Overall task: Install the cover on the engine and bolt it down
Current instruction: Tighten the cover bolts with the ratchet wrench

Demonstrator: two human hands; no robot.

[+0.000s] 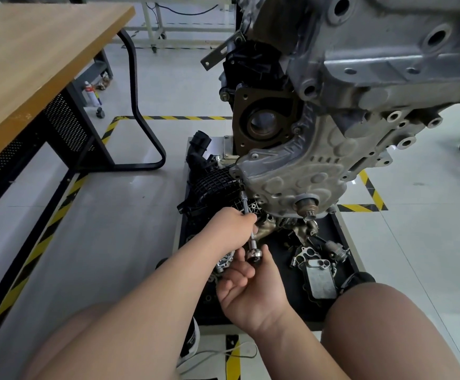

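Note:
A grey cast cover [292,174] sits against the lower front of the engine [374,64], which hangs on a stand. A chrome ratchet with a long extension [246,205] reaches up to the cover's lower left edge. My left hand [231,229] grips the extension shaft partway along. My right hand [253,286] is palm up below it, with thumb and fingers round the ratchet head [254,255]. The bolt at the extension's tip is too small to make out.
A black tray [341,242] under the engine holds several loose engine parts, among them a black ribbed manifold [212,185] and a grey cooler block [320,278]. A wooden table [31,64] stands at left. Yellow-black tape [371,190] marks the floor. My knees are at the bottom.

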